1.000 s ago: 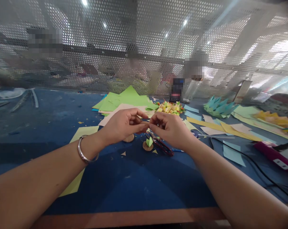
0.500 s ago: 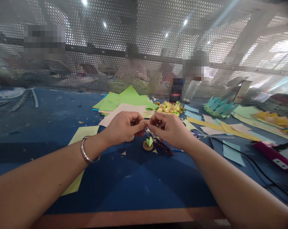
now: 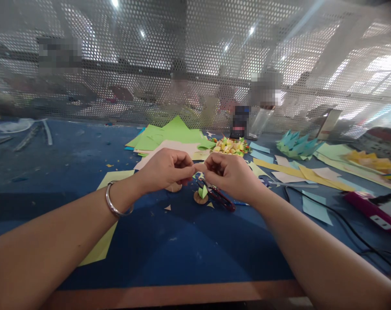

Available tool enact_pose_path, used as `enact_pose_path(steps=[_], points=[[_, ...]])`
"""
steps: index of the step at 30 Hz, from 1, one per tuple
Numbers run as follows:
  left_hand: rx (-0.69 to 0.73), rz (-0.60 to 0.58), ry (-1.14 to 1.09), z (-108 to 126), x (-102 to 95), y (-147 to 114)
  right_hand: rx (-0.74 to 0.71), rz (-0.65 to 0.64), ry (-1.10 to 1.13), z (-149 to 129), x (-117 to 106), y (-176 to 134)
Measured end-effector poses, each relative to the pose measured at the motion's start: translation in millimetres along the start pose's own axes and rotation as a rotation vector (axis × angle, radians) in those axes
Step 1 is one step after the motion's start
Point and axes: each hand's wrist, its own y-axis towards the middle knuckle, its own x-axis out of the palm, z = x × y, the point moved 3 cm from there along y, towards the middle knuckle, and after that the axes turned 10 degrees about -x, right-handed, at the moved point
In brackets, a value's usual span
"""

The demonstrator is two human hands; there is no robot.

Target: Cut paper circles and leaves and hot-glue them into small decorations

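Observation:
My left hand (image 3: 165,170) is closed in a pinch over the middle of the table, a silver bangle on its wrist. Facing it, my right hand (image 3: 229,173) pinches too. Between the fingertips of both shows a small pale pink piece of paper (image 3: 200,167), partly hidden by the fingers. Below them a round brown disc (image 3: 200,199) lies on the table, with a folded green paper leaf (image 3: 203,191) standing on it. Dark red-handled scissors (image 3: 226,202) rest beside it, under my right hand. Another round brown piece (image 3: 174,187) is partly covered by my left hand.
Behind my hands lie green paper sheets (image 3: 176,129) and a heap of small coloured paper pieces (image 3: 230,146). Paper strips (image 3: 298,172), a black cable (image 3: 327,209) and a magenta power strip (image 3: 373,211) are at right. A yellow-green sheet (image 3: 101,247) lies under my left forearm.
My left hand has shifted slightly left, widening the gap between the fingertips and showing more of the brown piece beneath it. My right hand has barely moved.

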Motion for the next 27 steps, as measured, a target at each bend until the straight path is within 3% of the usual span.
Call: enact_pose_path(steps=[5, 12, 20, 27], points=[[0.107, -0.017, 0.076, 1.0, -1.0, 0.4, 0.016, -0.013, 0.002, 0.7, 0.3, 0.0], [0.185, 0.086, 0.172, 5.0, 4.5, -2.1, 0.042, -0.084, 0.006, -1.5, 3.9, 1.1], [0.026, -0.087, -0.004, -0.2, 1.9, 0.5, 0.033, -0.149, -0.062, -2.6, 6.3, 0.4], [-0.13, -0.042, -0.289, -5.1, -1.7, 2.5, 0.019, -0.033, -0.126, 5.2, -2.3, -0.3]])
